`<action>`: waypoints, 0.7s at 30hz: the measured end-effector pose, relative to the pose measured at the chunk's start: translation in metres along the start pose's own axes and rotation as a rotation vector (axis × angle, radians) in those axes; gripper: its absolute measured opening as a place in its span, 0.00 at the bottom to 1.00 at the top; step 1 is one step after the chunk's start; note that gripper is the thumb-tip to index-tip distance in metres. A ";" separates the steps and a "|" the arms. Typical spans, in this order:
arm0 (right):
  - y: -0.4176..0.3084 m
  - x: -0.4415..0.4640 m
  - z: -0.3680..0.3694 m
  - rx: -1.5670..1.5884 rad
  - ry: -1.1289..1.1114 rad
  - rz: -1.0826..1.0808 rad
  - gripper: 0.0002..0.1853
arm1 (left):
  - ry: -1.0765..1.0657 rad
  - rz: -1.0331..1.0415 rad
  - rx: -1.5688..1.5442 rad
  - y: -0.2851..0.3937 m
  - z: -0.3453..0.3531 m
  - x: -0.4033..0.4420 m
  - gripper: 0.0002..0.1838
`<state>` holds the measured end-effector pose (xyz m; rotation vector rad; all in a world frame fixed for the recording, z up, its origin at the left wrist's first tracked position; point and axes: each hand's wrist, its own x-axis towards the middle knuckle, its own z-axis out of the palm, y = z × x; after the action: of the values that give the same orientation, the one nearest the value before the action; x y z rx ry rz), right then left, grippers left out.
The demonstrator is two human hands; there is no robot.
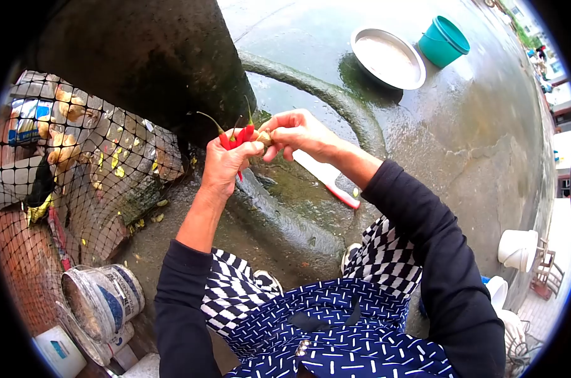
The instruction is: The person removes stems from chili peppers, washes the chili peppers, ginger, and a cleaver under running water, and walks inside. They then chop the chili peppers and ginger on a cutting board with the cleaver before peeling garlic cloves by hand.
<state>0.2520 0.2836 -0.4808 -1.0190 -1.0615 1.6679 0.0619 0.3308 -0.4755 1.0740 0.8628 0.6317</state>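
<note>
Several red chili peppers (240,136) with thin green stems are held in my left hand (222,165), whose fingers are closed round them. A small pale brown piece (265,137), like ginger or garlic, is pinched between the fingertips of both hands. My right hand (301,134) is closed on its right side. Just below and right of my right hand, a cutting tool (326,179) with a white, flat surface and a red edge lies on the wet ground, partly hidden by my wrist.
A metal basin (418,82) and a green bucket (438,47) stand at the upper right. Black netting (118,170) encloses chickens at left. A dark stone block (140,57) rises above my hands. Dirty buckets (118,296) stand lower left, a white bucket (515,249) at right.
</note>
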 end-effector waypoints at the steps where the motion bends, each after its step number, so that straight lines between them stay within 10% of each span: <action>1: 0.001 -0.001 0.001 0.000 -0.002 0.000 0.13 | 0.002 0.001 0.000 0.000 0.000 0.000 0.09; 21: -0.002 -0.003 0.004 -0.027 0.062 0.044 0.13 | -0.230 0.088 0.144 0.004 0.004 -0.003 0.20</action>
<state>0.2491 0.2807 -0.4774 -1.1122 -1.0305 1.6497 0.0632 0.3282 -0.4701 1.2933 0.6712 0.5127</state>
